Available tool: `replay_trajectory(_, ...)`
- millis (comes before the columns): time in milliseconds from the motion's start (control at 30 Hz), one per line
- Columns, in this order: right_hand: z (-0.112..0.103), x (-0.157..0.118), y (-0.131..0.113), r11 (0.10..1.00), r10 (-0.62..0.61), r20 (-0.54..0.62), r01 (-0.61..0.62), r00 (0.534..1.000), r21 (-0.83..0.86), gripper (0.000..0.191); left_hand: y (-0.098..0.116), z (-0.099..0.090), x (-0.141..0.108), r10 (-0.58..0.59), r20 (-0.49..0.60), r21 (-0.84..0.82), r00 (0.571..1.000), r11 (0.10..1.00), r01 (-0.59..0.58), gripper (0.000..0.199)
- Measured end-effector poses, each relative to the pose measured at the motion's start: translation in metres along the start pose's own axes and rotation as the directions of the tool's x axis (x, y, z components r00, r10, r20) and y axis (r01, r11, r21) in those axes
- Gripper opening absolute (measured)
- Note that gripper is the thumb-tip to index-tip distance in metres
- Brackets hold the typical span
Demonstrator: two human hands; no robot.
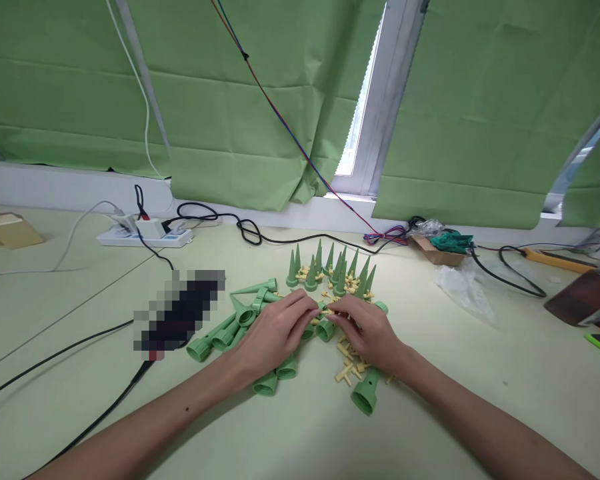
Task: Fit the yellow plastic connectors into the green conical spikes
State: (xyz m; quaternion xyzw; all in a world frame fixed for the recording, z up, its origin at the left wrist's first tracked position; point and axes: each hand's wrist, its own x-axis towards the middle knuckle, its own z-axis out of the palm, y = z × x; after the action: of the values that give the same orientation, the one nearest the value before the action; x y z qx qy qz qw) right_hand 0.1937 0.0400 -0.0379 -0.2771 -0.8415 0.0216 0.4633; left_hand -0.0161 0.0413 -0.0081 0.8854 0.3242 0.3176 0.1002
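My left hand (283, 327) and my right hand (373, 328) meet fingertip to fingertip over the pile. Both are closed in a pinch on a small yellow plastic fitting (325, 312), mostly covered by the fingers. Hollow green plastic spikes (223, 338) with wide round caps lie heaped beside and under my left hand. One more green spike (365, 395) rests below my right wrist. Loose yellow T-shaped fittings (349, 371) are scattered under my right hand. Beyond the hands, several green spikes (311, 280) stand upright on their caps, with yellow fittings among them.
A pixelated dark object (180, 313) with a cable lies on the left. Behind it is a power strip (150, 235) with plugs. At the back right stand a small cardboard box (440, 252) and a plastic bag (465, 290). A bottle of dark red liquid (583, 293) lies far right.
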Motion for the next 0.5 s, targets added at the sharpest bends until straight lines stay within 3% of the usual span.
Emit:
replay_trajectory(233,0.0002,0.0001,0.0002,1.000,0.019,0.021,-0.018,1.000,-0.013,0.011,0.0017,-0.0004,0.0002,-0.019,0.021,0.026,1.000,0.999,0.019,0.022)
replay_trajectory(500,0.0009,-0.0021,0.0033,0.990,0.133,0.089,-0.129,0.987,-0.054,0.011,-0.0010,-0.0012,0.0018,-0.218,0.120,0.235,0.968,0.954,0.186,0.030)
